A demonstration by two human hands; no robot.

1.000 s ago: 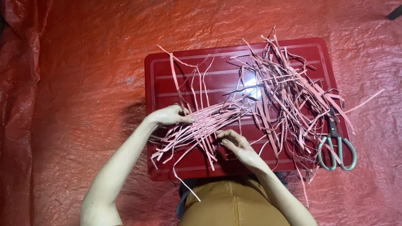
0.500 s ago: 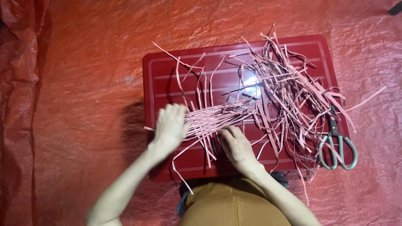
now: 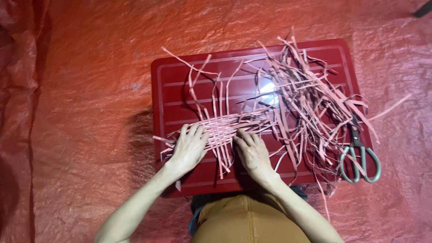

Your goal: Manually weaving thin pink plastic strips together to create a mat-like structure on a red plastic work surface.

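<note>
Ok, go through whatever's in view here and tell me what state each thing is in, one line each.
Woven patch: partly woven, flat on the tray, loose ends sticking out.
Loose strips: tangled pile, unwoven.
Scissors: closed, lying at the tray's right edge.
Red tray: flat on the red sheet.
Left hand: pressing on the patch.
Right hand: pressing on the patch.

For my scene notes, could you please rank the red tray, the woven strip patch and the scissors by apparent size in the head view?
1. red tray
2. woven strip patch
3. scissors – looks close to the patch, so that ranking is unsure.
</note>
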